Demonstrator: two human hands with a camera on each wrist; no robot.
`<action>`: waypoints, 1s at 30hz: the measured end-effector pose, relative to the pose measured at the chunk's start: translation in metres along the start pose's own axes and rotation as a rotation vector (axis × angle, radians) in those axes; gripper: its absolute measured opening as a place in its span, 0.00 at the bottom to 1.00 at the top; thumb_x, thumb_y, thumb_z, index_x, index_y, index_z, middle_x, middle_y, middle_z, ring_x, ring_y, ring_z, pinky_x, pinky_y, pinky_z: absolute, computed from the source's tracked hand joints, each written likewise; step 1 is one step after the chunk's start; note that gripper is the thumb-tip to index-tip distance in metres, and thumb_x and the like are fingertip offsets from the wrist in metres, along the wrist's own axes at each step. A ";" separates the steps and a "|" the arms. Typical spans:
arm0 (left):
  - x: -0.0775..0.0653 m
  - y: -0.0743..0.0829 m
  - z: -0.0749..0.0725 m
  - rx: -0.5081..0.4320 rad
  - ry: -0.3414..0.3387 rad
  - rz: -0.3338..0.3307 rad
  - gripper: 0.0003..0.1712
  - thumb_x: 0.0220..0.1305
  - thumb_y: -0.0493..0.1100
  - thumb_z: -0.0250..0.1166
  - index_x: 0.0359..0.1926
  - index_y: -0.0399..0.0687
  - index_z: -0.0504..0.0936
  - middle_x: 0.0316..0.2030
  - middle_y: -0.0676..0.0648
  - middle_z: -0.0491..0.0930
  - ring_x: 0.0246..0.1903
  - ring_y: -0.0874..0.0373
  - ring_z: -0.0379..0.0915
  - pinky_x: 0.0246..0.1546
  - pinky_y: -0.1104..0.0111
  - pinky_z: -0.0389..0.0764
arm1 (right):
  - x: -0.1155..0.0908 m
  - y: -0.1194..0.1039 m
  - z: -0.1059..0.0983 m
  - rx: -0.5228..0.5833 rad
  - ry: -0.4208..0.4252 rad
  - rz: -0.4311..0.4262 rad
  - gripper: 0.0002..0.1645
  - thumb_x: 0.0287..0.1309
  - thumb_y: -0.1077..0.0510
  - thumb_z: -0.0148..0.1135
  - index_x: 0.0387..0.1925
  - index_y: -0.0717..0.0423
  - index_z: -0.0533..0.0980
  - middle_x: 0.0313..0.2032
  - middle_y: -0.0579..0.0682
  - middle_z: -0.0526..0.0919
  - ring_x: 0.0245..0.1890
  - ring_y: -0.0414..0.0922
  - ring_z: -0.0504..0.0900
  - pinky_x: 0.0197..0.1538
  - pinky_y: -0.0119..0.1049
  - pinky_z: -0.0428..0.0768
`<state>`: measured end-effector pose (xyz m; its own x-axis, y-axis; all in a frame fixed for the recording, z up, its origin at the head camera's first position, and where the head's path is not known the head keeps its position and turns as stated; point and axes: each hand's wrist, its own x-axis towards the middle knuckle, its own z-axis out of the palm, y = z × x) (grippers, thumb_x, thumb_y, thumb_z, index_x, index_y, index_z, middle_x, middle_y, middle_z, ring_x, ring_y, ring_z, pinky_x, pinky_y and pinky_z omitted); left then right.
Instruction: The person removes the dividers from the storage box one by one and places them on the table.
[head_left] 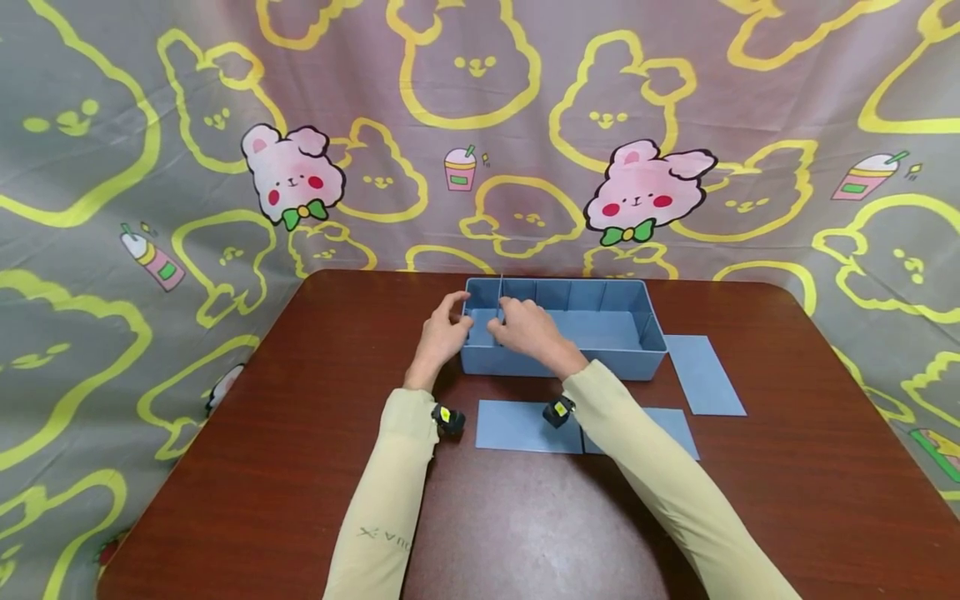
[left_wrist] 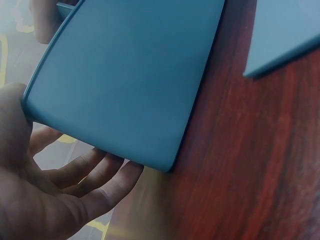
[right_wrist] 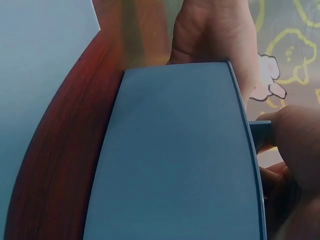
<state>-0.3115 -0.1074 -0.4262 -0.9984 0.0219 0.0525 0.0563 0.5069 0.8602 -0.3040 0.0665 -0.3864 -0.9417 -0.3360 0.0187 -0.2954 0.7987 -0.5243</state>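
A long blue open-topped box [head_left: 562,363] with ribbed slots along its inner walls stands on the table. Near its left end a thin blue divider [head_left: 500,290] crosses the box, and its top edge sticks up above the rim. My right hand [head_left: 534,330] reaches over the front wall and pinches this divider [right_wrist: 260,131] between thumb and fingers. My left hand [head_left: 442,335] grips the box's left end. In the left wrist view its thumb is at the rim's corner and its fingers [left_wrist: 117,187] spread along the end wall.
Flat blue panels lie on the brown table [head_left: 300,400]: one panel [head_left: 525,427] in front of the box, a second panel [head_left: 678,427] beside it under my right forearm, and a third panel [head_left: 708,377] to the right. A patterned curtain [head_left: 517,150] hangs behind.
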 end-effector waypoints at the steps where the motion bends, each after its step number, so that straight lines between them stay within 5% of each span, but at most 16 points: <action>1: 0.000 0.000 0.000 0.004 -0.001 0.003 0.28 0.67 0.46 0.55 0.68 0.64 0.67 0.38 0.46 0.78 0.27 0.54 0.72 0.28 0.64 0.70 | 0.000 0.000 0.000 0.003 0.000 0.000 0.33 0.66 0.52 0.49 0.67 0.66 0.64 0.11 0.47 0.69 0.07 0.41 0.58 0.15 0.34 0.61; 10: 0.001 -0.001 0.002 0.015 0.003 0.021 0.28 0.67 0.45 0.54 0.68 0.63 0.67 0.35 0.47 0.77 0.25 0.54 0.70 0.27 0.64 0.69 | -0.001 -0.003 -0.004 0.008 0.057 -0.018 0.30 0.65 0.53 0.50 0.63 0.67 0.68 0.14 0.50 0.76 0.07 0.42 0.62 0.13 0.33 0.60; 30: 0.000 -0.001 -0.002 0.009 0.004 0.018 0.28 0.67 0.44 0.54 0.68 0.62 0.67 0.37 0.46 0.78 0.28 0.54 0.73 0.29 0.64 0.71 | -0.003 -0.016 -0.016 -0.027 0.109 -0.027 0.19 0.62 0.56 0.50 0.49 0.64 0.74 0.12 0.49 0.70 0.08 0.44 0.68 0.13 0.32 0.62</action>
<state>-0.3121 -0.1090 -0.4260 -0.9972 0.0273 0.0696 0.0737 0.5146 0.8543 -0.2988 0.0623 -0.3645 -0.9449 -0.3024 0.1254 -0.3235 0.8037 -0.4994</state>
